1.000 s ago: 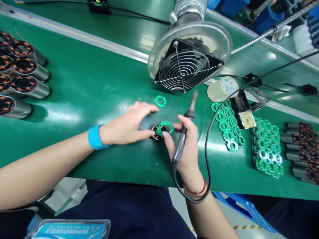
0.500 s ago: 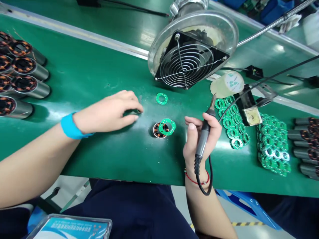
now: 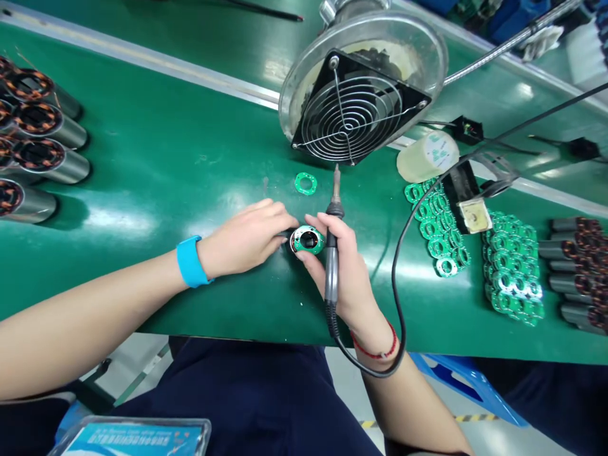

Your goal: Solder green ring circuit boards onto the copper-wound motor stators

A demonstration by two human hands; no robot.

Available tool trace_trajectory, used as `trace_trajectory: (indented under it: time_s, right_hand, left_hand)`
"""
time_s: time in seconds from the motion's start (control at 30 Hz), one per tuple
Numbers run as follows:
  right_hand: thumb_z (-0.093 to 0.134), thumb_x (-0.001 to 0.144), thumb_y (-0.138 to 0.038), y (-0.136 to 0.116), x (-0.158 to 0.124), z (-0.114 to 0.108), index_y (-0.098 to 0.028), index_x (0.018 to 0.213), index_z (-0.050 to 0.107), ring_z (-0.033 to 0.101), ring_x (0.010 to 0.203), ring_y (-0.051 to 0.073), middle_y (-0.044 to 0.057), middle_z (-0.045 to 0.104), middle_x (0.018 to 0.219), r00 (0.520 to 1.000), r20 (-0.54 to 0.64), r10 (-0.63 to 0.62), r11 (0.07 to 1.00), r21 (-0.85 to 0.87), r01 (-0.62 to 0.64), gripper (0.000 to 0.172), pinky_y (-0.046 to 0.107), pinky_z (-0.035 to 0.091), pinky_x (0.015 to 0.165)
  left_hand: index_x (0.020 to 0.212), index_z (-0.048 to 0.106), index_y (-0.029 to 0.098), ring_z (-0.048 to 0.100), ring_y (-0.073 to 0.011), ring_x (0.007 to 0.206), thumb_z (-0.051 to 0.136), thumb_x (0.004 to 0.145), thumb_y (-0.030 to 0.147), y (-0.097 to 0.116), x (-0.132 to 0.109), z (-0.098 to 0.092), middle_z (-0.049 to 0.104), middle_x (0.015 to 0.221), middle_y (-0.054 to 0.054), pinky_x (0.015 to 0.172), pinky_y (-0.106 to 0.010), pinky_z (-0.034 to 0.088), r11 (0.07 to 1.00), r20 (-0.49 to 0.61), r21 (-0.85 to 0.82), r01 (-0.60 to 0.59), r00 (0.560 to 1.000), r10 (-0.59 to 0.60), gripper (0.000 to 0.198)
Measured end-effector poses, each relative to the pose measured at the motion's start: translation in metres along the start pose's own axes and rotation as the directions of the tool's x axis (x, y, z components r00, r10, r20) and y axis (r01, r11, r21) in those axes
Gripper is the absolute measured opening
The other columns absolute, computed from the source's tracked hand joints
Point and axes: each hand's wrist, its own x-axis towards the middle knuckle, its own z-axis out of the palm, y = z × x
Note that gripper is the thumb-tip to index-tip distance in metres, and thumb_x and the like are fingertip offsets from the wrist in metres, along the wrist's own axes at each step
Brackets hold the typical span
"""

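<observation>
Green ring [image 3: 320,242] lies atop the metal can [image 3: 292,244]; right hand [image 3: 350,277], touching it, holds the soldering iron [image 3: 332,269]; left hand [image 3: 247,237] beside the can, grip unclear; best press the ring level

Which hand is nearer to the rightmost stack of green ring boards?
Right. The right hand, holding the soldering iron, is to the left of the rightmost stack; the left hand is farther left, away from it.
</observation>
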Motion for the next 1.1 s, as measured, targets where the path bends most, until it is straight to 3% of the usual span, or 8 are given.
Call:
trace_trajectory:
  time_s: [0.13, 0.23, 0.37, 0.57, 0.77, 0.97, 1.1]
  right_hand:
    - [0.065, 0.094, -0.028, 0.006, 0.004, -0.005, -0.031, 0.139, 0.043, 0.064, 0.128, 0.027, 0.008, 0.065, 0.136, 0.993, 0.121, 0.011, 0.998, 0.067, -0.019, 0.05, 0.051, 0.051, 0.108]
    - [0.062, 0.095, -0.026, 0.007, 0.005, -0.007, -0.031, 0.139, 0.043, 0.062, 0.129, 0.027, 0.008, 0.065, 0.137, 0.988, 0.152, -0.026, 0.996, 0.085, 0.014, 0.049, 0.052, 0.051, 0.107]
    - [0.057, 0.096, -0.023, 0.007, 0.004, -0.005, -0.03, 0.144, 0.037, 0.062, 0.128, 0.025, 0.008, 0.063, 0.139, 0.982, 0.158, -0.101, 0.99, 0.112, 0.084, 0.053, 0.048, 0.053, 0.106]
    - [0.062, 0.092, -0.025, 0.005, 0.001, 0.0, -0.031, 0.149, 0.029, 0.058, 0.133, 0.027, 0.011, 0.058, 0.146, 0.98, -0.021, -0.197, 0.98, 0.024, 0.197, 0.066, 0.052, 0.049, 0.108]
    - [0.056, 0.093, -0.017, -0.003, 0.001, -0.004, -0.031, 0.135, 0.049, 0.071, 0.106, 0.025, 0.004, 0.077, 0.116, 0.97, -0.102, -0.22, 0.964, -0.177, 0.2, 0.045, 0.047, 0.051, 0.097]
    - [0.051, 0.095, -0.012, -0.008, -0.001, -0.003, -0.03, 0.133, 0.053, 0.073, 0.094, 0.022, 0.001, 0.081, 0.102, 0.973, -0.119, -0.198, 0.979, -0.076, 0.19, 0.042, 0.045, 0.054, 0.094]
    - [0.052, 0.1, -0.027, -0.004, -0.007, -0.001, -0.031, 0.136, 0.054, 0.076, 0.087, 0.022, 0.001, 0.079, 0.093, 0.936, -0.333, -0.114, 0.987, 0.072, 0.146, 0.036, 0.044, 0.058, 0.085]
  left_hand:
    - [0.089, 0.068, 0.015, 0.058, -0.0225, 0.087, 0.045, 0.095, 0.021, 0.0, 0.002, -0.004, 0.064, 0.087, -0.008, 0.084, -0.038, 0.049, 0.999, -0.065, -0.049, 0.017, 0.998, -0.021, 0.024]
    - [0.084, 0.066, 0.017, 0.058, -0.0179, 0.081, 0.049, 0.092, 0.021, 0.005, 0.004, -0.009, 0.063, 0.084, -0.004, 0.078, -0.032, 0.048, 0.966, -0.104, -0.249, 0.074, 0.989, -0.102, 0.019]
    - [0.079, 0.064, 0.019, 0.054, -0.0121, 0.068, 0.055, 0.086, 0.027, 0.012, 0.008, -0.006, 0.064, 0.082, 0.0, 0.066, -0.025, 0.046, 0.861, -0.056, -0.471, 0.193, 0.967, -0.247, 0.013]
    - [0.078, 0.061, 0.018, 0.054, -0.0119, 0.064, 0.056, 0.082, 0.027, 0.016, 0.015, 0.001, 0.062, 0.071, 0.001, 0.061, -0.024, 0.046, 0.791, -0.041, -0.564, 0.238, 0.948, -0.315, 0.011]
    - [0.074, 0.057, 0.018, 0.048, -0.0097, 0.056, 0.055, 0.08, 0.024, 0.019, 0.018, -0.005, 0.057, 0.064, 0.003, 0.053, -0.022, 0.04, 0.768, 0.006, -0.582, 0.268, 0.945, -0.326, 0.01]
    - [0.069, 0.054, 0.019, 0.044, -0.0101, 0.054, 0.05, 0.076, 0.019, 0.02, 0.021, -0.006, 0.052, 0.06, 0.004, 0.053, -0.024, 0.039, 0.68, 0.054, -0.629, 0.376, 0.894, -0.445, 0.008]
    - [0.066, 0.055, 0.019, 0.039, -0.0094, 0.051, 0.051, 0.075, 0.014, 0.019, 0.025, -0.008, 0.046, 0.055, 0.006, 0.053, -0.025, 0.037, 0.681, 0.079, -0.605, 0.413, 0.882, -0.465, 0.011]
